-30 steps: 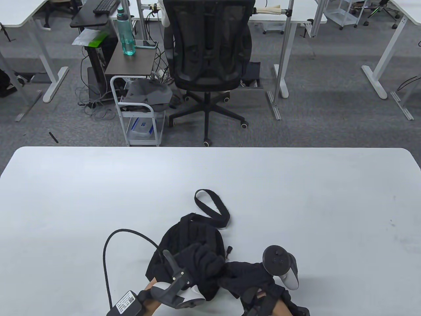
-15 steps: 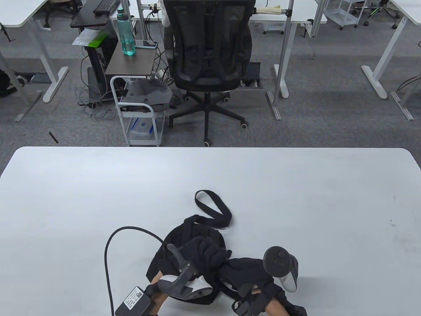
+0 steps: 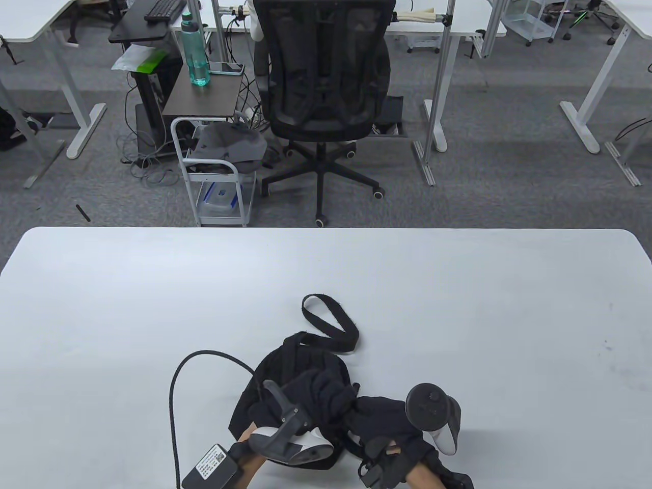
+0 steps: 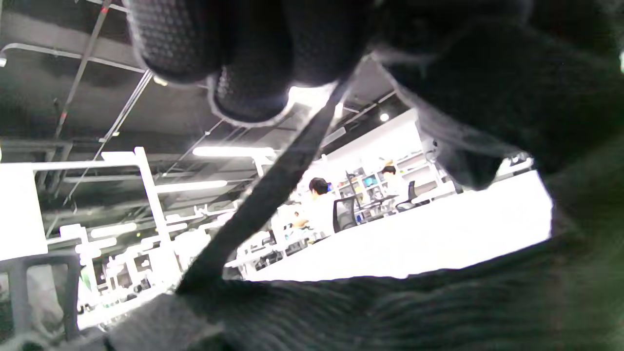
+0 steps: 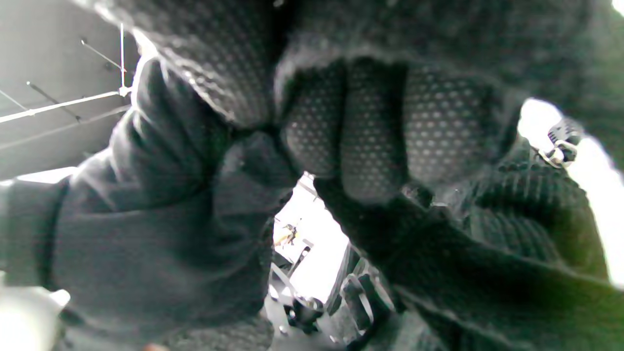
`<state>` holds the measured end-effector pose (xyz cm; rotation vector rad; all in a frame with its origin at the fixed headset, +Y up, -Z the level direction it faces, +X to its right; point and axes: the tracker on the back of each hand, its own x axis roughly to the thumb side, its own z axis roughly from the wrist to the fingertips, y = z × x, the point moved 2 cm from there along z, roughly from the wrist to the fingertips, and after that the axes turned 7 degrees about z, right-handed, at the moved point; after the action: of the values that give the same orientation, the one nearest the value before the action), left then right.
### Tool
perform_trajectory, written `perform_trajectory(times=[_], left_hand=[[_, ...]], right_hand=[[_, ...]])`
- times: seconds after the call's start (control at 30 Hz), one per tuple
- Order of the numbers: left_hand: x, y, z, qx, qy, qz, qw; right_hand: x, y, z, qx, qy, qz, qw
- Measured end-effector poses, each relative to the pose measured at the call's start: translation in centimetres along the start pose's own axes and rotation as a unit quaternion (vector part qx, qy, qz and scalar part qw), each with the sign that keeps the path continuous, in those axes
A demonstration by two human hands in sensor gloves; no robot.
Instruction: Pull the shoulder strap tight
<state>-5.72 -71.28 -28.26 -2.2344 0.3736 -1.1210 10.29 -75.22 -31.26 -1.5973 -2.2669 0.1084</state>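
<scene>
A small black bag [image 3: 300, 364] lies on the white table [image 3: 458, 305] near its front edge, with its wide shoulder strap [image 3: 331, 326] looped toward the far side. My left hand [image 3: 326, 395] rests over the bag. In the left wrist view its fingertips [image 4: 243, 97] pinch a thin black strap [image 4: 263, 195] that runs taut down to the bag fabric. My right hand [image 3: 379, 423] lies beside it on the bag's right part. In the right wrist view its fingers [image 5: 370, 126] are curled tight on black fabric next to a zipper pull [image 5: 560, 148].
A black glove cable [image 3: 175, 387] arcs over the table left of the bag. Beyond the table's far edge stand an office chair [image 3: 326, 91] and a small cart [image 3: 214, 173] on grey carpet.
My left hand and its tracker have shifted a little to the right over the bag. The strap loop slid slightly toward me. The right hand has barely moved.
</scene>
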Motion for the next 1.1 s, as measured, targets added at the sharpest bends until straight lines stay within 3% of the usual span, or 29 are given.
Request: perform_trajectory(times=[0.17,0.43,0.57,0.8,1.1], left_hand=[[-1.0,0.7,-0.3,-0.005,-0.014,-0.048,0.999],[-2.7,1.9,-0.9,-0.028,-0.037,-0.044,0.998],[-2.1,1.7,-0.5,-0.032,-0.039,-0.036,0.998],[-0.3,0.2,0.4,-0.003,-0.017,-0.023,1.0],[-0.6,1.2,0.2,-0.013,-0.013,-0.035,0.999]], right_hand=[[0.3,0.0,0.2,0.011,-0.001,0.008,1.0],[0.1,0.1,0.4,0.033,-0.012,0.004,0.999],[-0.2,0.1,0.4,0.045,-0.028,-0.006,0.999],[-0.1,0.5,-0.1,-0.02,-0.013,-0.018,1.0],[0.1,0.4,0.0,-0.008,-0.011,-0.013,1.0]])
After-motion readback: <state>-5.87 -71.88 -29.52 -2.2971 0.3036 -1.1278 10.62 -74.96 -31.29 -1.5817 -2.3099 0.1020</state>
